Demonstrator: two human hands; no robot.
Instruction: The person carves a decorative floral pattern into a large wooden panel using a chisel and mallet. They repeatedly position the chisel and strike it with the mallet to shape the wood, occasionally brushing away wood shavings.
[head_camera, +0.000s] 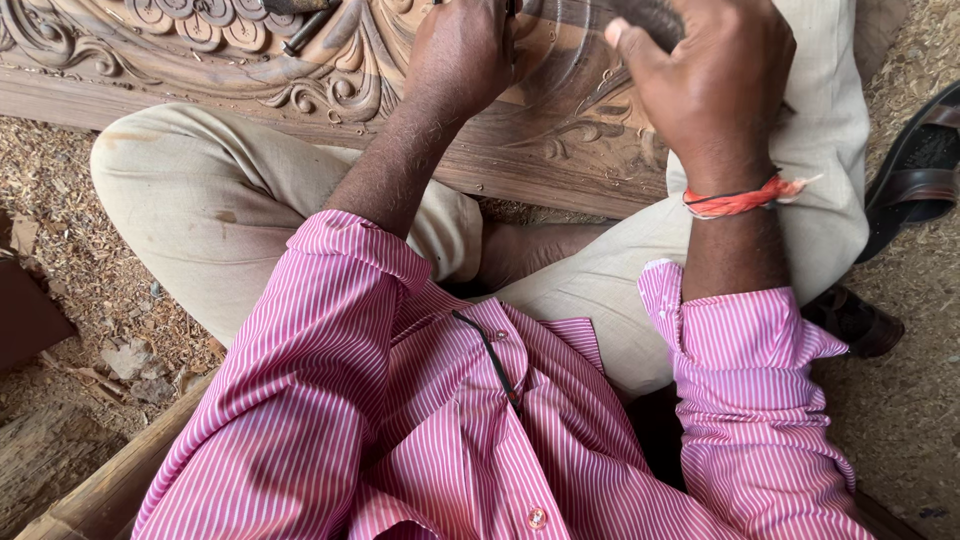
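I'm looking straight down and I count two hands, both up over one brown carved wooden panel (300, 85) covered in scroll and leaf relief. My left hand (462, 55) is curled into a tight fist around a thin dark tool whose tip barely shows at the top edge; I can't tell what kind of tool it is. My right hand (710, 75) is closed too, thumb sticking out toward the left hand, gripping something dark and blurred at the top edge, too smeared for me to name. The panel lies directly beneath both hands and runs away to the left of the left hand.

One orange thread band (745, 198) circles the right wrist. One short dark metal rod (305, 32) lies on the carving, left of the left hand. Two dark sandals: one strapped one (915, 165) right of the right hand, another (855, 320) below it near the right cuff. Two pink striped sleeves (300, 400), beige trousers (210, 200), and wood shavings (60, 190) all over the ground left of the left hand. No containers in sight.
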